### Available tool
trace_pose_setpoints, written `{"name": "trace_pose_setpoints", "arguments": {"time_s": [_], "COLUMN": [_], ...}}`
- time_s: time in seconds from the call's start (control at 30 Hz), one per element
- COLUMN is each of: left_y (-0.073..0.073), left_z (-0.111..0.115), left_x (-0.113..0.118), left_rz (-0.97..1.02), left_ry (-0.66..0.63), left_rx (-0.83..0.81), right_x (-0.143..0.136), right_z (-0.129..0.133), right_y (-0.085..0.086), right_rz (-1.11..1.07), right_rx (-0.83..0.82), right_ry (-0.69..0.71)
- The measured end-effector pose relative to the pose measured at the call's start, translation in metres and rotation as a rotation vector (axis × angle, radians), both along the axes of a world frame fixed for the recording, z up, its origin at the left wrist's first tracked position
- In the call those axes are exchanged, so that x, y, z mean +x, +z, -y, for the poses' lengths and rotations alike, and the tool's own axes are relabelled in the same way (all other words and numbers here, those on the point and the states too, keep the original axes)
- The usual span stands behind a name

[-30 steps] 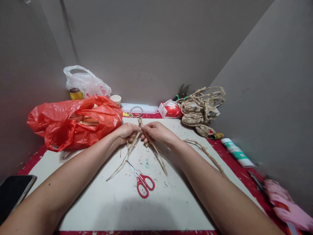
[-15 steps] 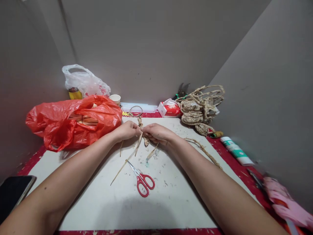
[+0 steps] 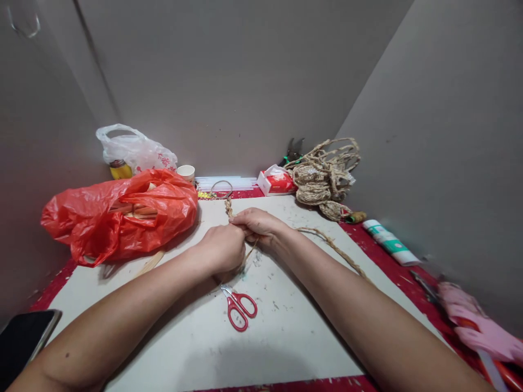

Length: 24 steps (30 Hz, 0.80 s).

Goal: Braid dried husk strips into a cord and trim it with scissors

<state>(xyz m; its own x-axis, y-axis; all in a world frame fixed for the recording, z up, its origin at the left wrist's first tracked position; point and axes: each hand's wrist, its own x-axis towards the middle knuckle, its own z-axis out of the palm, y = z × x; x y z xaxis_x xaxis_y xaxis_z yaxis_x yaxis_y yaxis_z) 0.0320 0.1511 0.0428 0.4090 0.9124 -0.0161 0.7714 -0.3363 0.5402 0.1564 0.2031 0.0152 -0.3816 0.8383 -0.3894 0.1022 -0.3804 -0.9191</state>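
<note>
A braided straw cord (image 3: 228,207) hangs from a thin ring (image 3: 221,189) near the table's back edge and runs down into my right hand. My right hand (image 3: 259,225) pinches the braid between thumb and fingers. Against it, my left hand (image 3: 225,247) is closed with its back towards me, so its fingertips and the strands in them are mostly hidden. One thin straw strand (image 3: 251,251) sticks out below the right hand. Red-handled scissors (image 3: 240,310) lie just under my left hand, their tips covered by it.
An orange-red plastic bag (image 3: 122,215) of straw lies left, a white bag (image 3: 137,152) and paper cup (image 3: 186,173) behind it. At the back right are a tissue pack (image 3: 276,181) and bundled straw rope (image 3: 318,179). A phone (image 3: 28,340) lies front left; a roll (image 3: 390,242) right.
My left hand has moved down and towards me, turning over and closing across the strands. My right hand keeps its pinch on the braid. The view has shifted slightly.
</note>
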Motion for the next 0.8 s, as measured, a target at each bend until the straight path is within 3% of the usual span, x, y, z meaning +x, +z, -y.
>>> {"name": "trace_pose_setpoints", "arguments": {"time_s": [0.07, 0.1, 0.17, 0.23, 0.4, 0.53, 0.63, 0.8], "left_y": [0.016, 0.022, 0.026, 0.017, -0.020, -0.021, -0.019, -0.026], "left_z": [-0.008, -0.014, -0.028, -0.040, -0.048, -0.046, -0.047, -0.051], "left_x": [-0.013, -0.020, -0.033, -0.037, -0.024, -0.023, -0.027, -0.029], "left_rz": [0.046, 0.066, 0.232, 0.381, 0.770, 0.725, 0.643, 0.622], "left_ry": [-0.125, -0.127, 0.064, 0.216, 0.204, 0.251, 0.243, 0.169], "left_rx": [-0.319, -0.457, -0.329, -0.218, -0.657, -0.632, -0.600, -0.647], "right_x": [0.005, 0.007, 0.010, 0.011, 0.010, 0.013, 0.015, 0.010], "right_z": [-0.003, -0.005, -0.007, -0.008, -0.008, -0.008, -0.006, 0.001], "right_y": [0.002, 0.003, 0.004, 0.004, 0.000, -0.002, 0.001, 0.010], "right_rz": [-0.039, -0.058, -0.089, -0.108, -0.109, -0.029, 0.206, 0.585], "right_rx": [-0.029, -0.040, -0.058, -0.069, -0.057, 0.025, 0.239, 0.572], "right_ry": [0.030, 0.043, 0.068, 0.097, 0.152, 0.214, 0.275, 0.259]}}
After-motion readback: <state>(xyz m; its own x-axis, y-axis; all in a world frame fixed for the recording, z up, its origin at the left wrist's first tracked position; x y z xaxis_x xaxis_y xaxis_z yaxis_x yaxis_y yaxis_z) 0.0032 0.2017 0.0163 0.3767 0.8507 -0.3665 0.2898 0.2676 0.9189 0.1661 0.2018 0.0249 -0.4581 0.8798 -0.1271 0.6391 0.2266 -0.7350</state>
